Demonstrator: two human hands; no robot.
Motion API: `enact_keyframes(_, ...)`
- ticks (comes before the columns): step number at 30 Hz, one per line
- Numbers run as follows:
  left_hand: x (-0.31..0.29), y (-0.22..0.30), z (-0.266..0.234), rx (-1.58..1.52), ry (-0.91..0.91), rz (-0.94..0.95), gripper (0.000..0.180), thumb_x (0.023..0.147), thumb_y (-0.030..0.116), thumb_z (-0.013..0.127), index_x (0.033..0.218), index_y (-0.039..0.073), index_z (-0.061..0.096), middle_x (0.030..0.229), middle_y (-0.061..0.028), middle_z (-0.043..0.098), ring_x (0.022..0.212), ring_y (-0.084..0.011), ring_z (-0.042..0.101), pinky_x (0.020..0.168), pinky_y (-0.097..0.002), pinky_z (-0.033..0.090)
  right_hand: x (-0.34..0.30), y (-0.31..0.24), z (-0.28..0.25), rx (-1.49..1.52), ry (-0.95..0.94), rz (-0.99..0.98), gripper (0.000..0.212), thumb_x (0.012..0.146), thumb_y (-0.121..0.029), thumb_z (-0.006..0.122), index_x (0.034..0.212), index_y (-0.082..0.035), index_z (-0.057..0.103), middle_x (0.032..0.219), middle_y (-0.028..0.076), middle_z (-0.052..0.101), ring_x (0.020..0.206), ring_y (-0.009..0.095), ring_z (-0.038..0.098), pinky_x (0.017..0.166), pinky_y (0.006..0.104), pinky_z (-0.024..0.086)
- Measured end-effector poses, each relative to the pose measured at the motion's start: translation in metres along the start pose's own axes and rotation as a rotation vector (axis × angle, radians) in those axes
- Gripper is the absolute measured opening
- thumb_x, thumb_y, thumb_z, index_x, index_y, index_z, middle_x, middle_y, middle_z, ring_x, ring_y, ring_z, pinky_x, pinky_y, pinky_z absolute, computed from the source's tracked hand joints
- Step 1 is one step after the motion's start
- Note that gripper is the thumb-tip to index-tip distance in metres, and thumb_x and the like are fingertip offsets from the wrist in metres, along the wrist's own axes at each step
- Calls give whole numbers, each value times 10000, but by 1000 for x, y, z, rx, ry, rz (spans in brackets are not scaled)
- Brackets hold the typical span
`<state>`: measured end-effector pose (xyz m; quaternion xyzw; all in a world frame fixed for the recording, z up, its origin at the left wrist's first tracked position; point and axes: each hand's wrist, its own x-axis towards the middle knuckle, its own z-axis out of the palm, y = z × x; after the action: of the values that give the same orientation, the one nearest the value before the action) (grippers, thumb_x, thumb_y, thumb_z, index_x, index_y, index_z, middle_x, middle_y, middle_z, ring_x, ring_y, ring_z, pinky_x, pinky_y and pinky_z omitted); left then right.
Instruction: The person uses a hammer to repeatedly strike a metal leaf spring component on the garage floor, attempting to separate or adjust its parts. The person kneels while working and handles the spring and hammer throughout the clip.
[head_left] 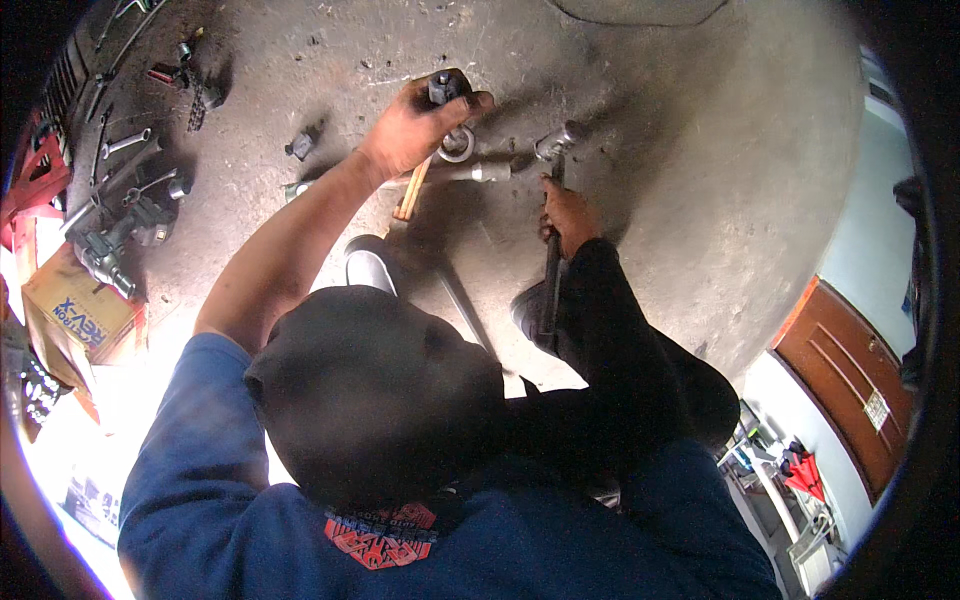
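While I watched from afar, stained concrete floor [690, 190] spread broadly rightward toward a white wall [838, 245] and brown door [850, 375]; a wrench [127, 142] and cardboard box [82, 308] edged the left. The left hand [412, 127] grasped a dark metal part [441, 89], left of the hammer [553, 265] the right hand [574, 218] clenched. I had most room rightward.

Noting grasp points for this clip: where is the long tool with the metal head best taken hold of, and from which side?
Probably by its straight, slim dark handle, from the person's right: the handle runs back toward the body, with the metal head at the far end. The right hand wraps it nearer the head.
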<state>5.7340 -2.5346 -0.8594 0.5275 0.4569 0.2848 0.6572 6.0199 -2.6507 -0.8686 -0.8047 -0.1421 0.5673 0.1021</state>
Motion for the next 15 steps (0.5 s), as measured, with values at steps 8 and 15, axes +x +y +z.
enact_keyframes(8,5,2,-4,509,-108,493,364,948,192,710,1306,128,686,1186,-107,702,1062,-276,678,976,-377,513,45,66,11,-122,-49,-214,518,995,-578,603,918,-77,497,681,29,462,520,148,463,461,335,419)
enact_keyframes(15,-39,10,42,302,-242,663,281,748,82,795,954,48,608,890,-127,594,903,-366,598,793,-452,492,36,62,16,7,-7,-174,546,967,-596,635,933,-69,495,699,43,485,523,158,473,457,333,421)
